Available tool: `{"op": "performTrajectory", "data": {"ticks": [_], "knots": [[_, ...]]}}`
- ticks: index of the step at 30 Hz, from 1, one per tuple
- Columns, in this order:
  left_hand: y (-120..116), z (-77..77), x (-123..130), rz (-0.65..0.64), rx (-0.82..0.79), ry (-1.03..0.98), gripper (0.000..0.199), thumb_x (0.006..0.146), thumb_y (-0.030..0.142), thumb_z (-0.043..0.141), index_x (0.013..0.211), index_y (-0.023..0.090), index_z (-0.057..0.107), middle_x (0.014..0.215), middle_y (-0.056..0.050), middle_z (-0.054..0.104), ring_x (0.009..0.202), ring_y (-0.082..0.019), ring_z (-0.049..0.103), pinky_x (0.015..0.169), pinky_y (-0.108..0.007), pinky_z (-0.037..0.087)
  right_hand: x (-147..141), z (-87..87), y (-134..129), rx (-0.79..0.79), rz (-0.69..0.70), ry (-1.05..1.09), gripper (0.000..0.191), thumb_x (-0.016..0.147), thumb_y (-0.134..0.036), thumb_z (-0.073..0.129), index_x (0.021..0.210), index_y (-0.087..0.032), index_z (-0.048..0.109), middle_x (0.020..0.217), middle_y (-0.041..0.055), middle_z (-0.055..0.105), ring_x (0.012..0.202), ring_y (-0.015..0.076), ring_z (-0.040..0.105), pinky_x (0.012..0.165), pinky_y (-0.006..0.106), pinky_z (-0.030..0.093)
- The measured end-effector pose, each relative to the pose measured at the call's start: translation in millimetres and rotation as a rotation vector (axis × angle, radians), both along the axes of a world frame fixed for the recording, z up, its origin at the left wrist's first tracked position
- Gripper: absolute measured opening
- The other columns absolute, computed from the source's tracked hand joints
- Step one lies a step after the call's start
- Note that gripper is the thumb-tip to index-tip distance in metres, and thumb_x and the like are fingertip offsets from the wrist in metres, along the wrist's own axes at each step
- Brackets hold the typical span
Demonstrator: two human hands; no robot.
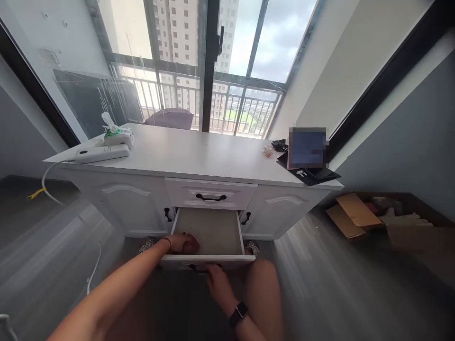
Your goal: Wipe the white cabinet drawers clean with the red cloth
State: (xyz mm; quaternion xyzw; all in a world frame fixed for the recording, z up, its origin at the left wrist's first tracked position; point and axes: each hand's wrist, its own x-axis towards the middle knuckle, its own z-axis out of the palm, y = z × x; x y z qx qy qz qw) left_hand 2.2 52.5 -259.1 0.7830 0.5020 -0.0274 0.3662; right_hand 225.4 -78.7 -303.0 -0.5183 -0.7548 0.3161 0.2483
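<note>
A lower drawer [216, 227] of the white cabinet is pulled out, and its bare bottom shows. Inside its left front corner is my left hand [177, 242], closed on a small reddish-brown thing [192, 245] that looks like a cloth. Only part of that thing shows, and it rests on or just above the drawer bottom. My right hand [217, 279] is at the outside of the drawer front, its fingers curled at the black drawer handle [195, 269]. The fingertips are partly hidden there. A dark watch [239, 312] is on the right wrist.
Above is a shut drawer with a black handle [211, 197]. The white cabinet top [192, 147] bears a power strip [103, 154], a tissue pack [119, 136] and a blurred-out screen [307, 148]. An opened cardboard box [359, 213] stands on the floor at right. My knees flank the drawer.
</note>
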Motion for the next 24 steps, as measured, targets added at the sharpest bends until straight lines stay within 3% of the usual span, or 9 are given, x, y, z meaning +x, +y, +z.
{"op": "performTrajectory", "data": {"ticks": [4, 7, 10, 13, 15, 17, 20, 22, 24], "knots": [[-23.2, 39.4, -16.8, -0.004, 0.037, -0.153, 0.018, 0.062, 0.02, 0.054, 0.074, 0.022, 0.067, 0.078, -0.002, 0.067, 0.074, -0.02, 0.059, 0.069, -0.027, 0.044, 16.2, 20.8, 9.3, 0.174, -0.029, 0.026, 0.033, 0.09, -0.013, 0.039, 0.113, -0.02, 0.062, 0.106, 0.0079, 0.067, 0.098, 0.0207, 0.063, 0.087, 0.035, 0.05], [-44.7, 62.0, -34.4, 0.199, 0.225, -0.208, 0.036, 0.062, 0.016, 0.051, 0.094, 0.022, 0.067, 0.094, -0.005, 0.067, 0.085, -0.024, 0.061, 0.074, -0.029, 0.046, 35.6, 32.7, 23.6, 0.289, -0.098, -0.033, 0.028, 0.092, -0.018, 0.04, 0.107, -0.019, 0.063, 0.101, 0.009, 0.067, 0.095, 0.0214, 0.062, 0.083, 0.034, 0.049], [-80.1, 70.2, -46.9, 0.421, 0.45, -0.34, 0.049, 0.06, 0.013, 0.05, 0.107, 0.023, 0.061, 0.109, -0.006, 0.063, 0.101, -0.025, 0.058, 0.088, -0.034, 0.045, 59.9, 33.9, 39.9, 0.313, -0.129, -0.126, 0.028, 0.093, -0.022, 0.039, 0.103, -0.018, 0.065, 0.096, 0.0089, 0.068, 0.092, 0.0219, 0.062, 0.08, 0.034, 0.047], [-133.3, 51.5, -33.4, 0.812, 0.663, -0.499, 0.046, 0.067, 0.016, 0.053, 0.113, 0.022, 0.054, 0.117, -0.007, 0.056, 0.112, -0.025, 0.053, 0.101, -0.041, 0.039, 79.1, 24.6, 50.6, 0.245, -0.156, -0.196, 0.032, 0.094, -0.026, 0.037, 0.098, -0.018, 0.067, 0.093, 0.0088, 0.07, 0.086, 0.0217, 0.064, 0.077, 0.032, 0.046], [-171.5, 23.5, -5.7, 1.217, 0.714, -0.569, 0.054, 0.071, 0.022, 0.059, 0.123, 0.021, 0.046, 0.123, -0.009, 0.051, 0.119, -0.026, 0.048, 0.105, -0.045, 0.035, 84.9, 16.8, 52.6, 0.208, -0.188, -0.222, 0.035, 0.094, -0.029, 0.035, 0.097, -0.017, 0.068, 0.094, 0.0096, 0.071, 0.086, 0.0217, 0.065, 0.077, 0.031, 0.045], [-201.9, -9.2, 28.9, 1.512, 0.717, -0.623, 0.064, 0.069, 0.023, 0.064, 0.127, 0.021, 0.04, 0.127, -0.011, 0.047, 0.123, -0.028, 0.044, 0.108, -0.046, 0.031, 86.0, 10.8, 51.8, 0.205, -0.213, -0.238, 0.038, 0.094, -0.031, 0.033, 0.097, -0.017, 0.069, 0.095, 0.0105, 0.071, 0.089, 0.0221, 0.064, 0.079, 0.031, 0.044], [-219.2, -46.1, 65.5, 1.67, 0.458, -0.775, 0.059, 0.069, 0.019, 0.063, 0.123, 0.023, 0.041, 0.121, -0.009, 0.051, 0.117, -0.025, 0.052, 0.104, -0.046, 0.036, 85.5, 6.5, 50.2, 0.207, -0.246, -0.214, 0.044, 0.094, -0.037, 0.031, 0.097, -0.016, 0.069, 0.095, 0.0115, 0.071, 0.087, 0.0219, 0.064, 0.079, 0.031, 0.043], [-211.4, -54.6, 69.8, 1.728, 0.384, -0.874, 0.058, 0.069, 0.016, 0.062, 0.122, 0.023, 0.04, 0.118, -0.008, 0.053, 0.112, -0.022, 0.055, 0.103, -0.043, 0.038, 87.1, 5.2, 50.9, 0.208, -0.294, -0.168, 0.048, 0.093, -0.041, 0.029, 0.098, -0.015, 0.069, 0.096, 0.0124, 0.071, 0.086, 0.0216, 0.063, 0.078, 0.031, 0.042], [-194.2, -52.1, 62.9, 1.735, 0.407, -0.96, 0.063, 0.068, 0.013, 0.062, 0.126, 0.022, 0.038, 0.123, -0.009, 0.051, 0.114, -0.02, 0.054, 0.104, -0.041, 0.038, 90.3, 3.9, 52.6, 0.222, -0.382, -0.145, 0.052, 0.093, -0.043, 0.026, 0.098, -0.013, 0.069, 0.097, 0.0139, 0.071, 0.086, 0.0224, 0.063, 0.078, 0.031, 0.041]]}}
